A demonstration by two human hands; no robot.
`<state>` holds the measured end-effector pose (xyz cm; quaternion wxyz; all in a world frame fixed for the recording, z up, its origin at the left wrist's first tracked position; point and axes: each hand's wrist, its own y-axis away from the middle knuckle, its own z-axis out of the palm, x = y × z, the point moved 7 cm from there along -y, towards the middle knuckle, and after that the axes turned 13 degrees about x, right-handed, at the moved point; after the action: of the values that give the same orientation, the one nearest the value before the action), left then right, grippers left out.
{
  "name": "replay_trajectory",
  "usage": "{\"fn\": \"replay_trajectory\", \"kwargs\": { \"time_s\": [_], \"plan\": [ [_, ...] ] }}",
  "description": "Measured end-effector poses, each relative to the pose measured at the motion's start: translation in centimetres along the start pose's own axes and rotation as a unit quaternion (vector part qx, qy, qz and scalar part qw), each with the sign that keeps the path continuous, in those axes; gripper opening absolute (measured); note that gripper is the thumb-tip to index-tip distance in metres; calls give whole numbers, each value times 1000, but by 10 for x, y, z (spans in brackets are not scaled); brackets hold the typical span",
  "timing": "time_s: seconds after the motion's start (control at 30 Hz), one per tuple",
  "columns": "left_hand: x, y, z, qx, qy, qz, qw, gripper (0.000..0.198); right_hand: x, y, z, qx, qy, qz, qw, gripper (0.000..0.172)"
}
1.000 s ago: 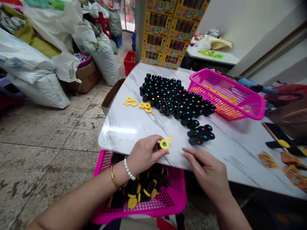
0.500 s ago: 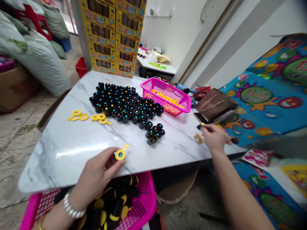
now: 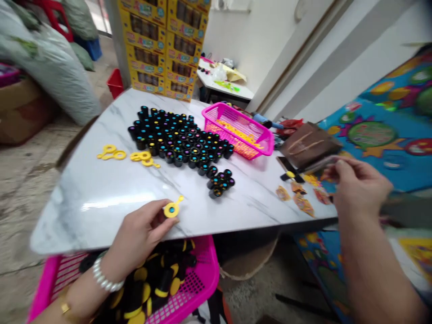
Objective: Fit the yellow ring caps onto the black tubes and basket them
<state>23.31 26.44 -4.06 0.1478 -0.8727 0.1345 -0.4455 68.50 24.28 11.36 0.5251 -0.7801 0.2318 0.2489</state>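
Note:
My left hand (image 3: 143,227) is closed around a yellow ring (image 3: 172,210) with a small tab, fitted about a dark piece with a blue centre. It hovers over the near edge of the table. Over the table's right end, my right hand (image 3: 361,184) has its fingers pinched; motion blur hides what, if anything, is in them. Left of it lies a black piece with a yellow end (image 3: 289,175). Small wrapped packets (image 3: 303,204) lie close by. Many black cylinders with coloured dots (image 3: 175,139) stand grouped mid-table, and loose yellow rings (image 3: 143,157) lie in front of them.
A pink basket (image 3: 254,155) of yellow rings stands behind the cylinders. Below the near edge, another pink basket (image 3: 211,270) holds black and yellow pieces. A brown paper bag (image 3: 308,146) and blue printed packaging (image 3: 367,135) are at right. Yellow boxes (image 3: 162,49) are stacked behind.
My right hand has let go of the black piece with the yellow end and moved right, away from it. My left hand still holds the yellow ring. The view has shifted slightly.

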Motion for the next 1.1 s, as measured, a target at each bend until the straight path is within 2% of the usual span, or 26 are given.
{"fn": "replay_trajectory", "kwargs": {
  "time_s": [0.03, 0.07, 0.1, 0.13, 0.17, 0.2, 0.27, 0.33, 0.4, 0.57, 0.67, 0.77, 0.87, 0.97, 1.03, 1.07, 1.1],
  "plan": [
    [1, 0, 1, -7, 7, -1, 1000, 32, -16, 35, 11, -64, -33, 14, 997, 31],
    [2, 0, 2, -12, 18, 3, 1000, 30, -29, 81, 34, -229, -83, 68, 967, 29],
    [3, 0, 2, -15, 29, 8, 999, 30, -44, 131, 52, -375, -118, 128, 910, 30],
    [3, 0, 2, -21, 37, 13, 999, 29, -58, 177, 64, -469, -149, 187, 850, 34],
    [4, 0, 1, -27, 43, 20, 999, 30, -71, 215, 72, -527, -175, 242, 796, 37],
    [4, 1, 1, -36, 47, 27, 998, 29, -83, 246, 80, -561, -199, 296, 747, 38],
    [5, 1, 1, -55, 52, 43, 996, 28, -101, 285, 96, -593, -239, 375, 672, 37],
    [8, 2, 0, -70, 59, 59, 994, 26, -116, 300, 113, -614, -275, 408, 617, 32],
    [10, 3, -2, -74, 64, 66, 993, 25, -128, 302, 126, -639, -299, 400, 585, 27],
    [10, 1, 0, -95, 60, 50, 992, 20, -149, 305, 141, -736, -251, 311, 546, 27],
    [10, -2, 4, -124, 54, 47, 990, 15, -156, 308, 146, -780, -199, 239, 544, 31],
    [10, -5, 8, -142, 43, 34, 988, 17, -159, 309, 143, -790, -184, 210, 545, 35],
    [9, -5, 7, -152, 21, 22, 988, 21, -162, 308, 128, -769, -218, 186, 571, 36],
    [14, 1, 1, -199, 30, 55, 978, 39, -156, 309, 104, -709, -249, 187, 633, 28],
    [13, 3, -8, -242, 53, 60, 967, 57, -145, 321, 85, -693, -262, 215, 637, 25],
    [8, -1, -15, -245, 59, 49, 966, 60, -139, 329, 77, -691, -261, 224, 635, 25],
    [0, -8, -24, -225, 56, 32, 972, 57, -132, 338, 69, -696, -256, 227, 631, 26]
  ]
}}
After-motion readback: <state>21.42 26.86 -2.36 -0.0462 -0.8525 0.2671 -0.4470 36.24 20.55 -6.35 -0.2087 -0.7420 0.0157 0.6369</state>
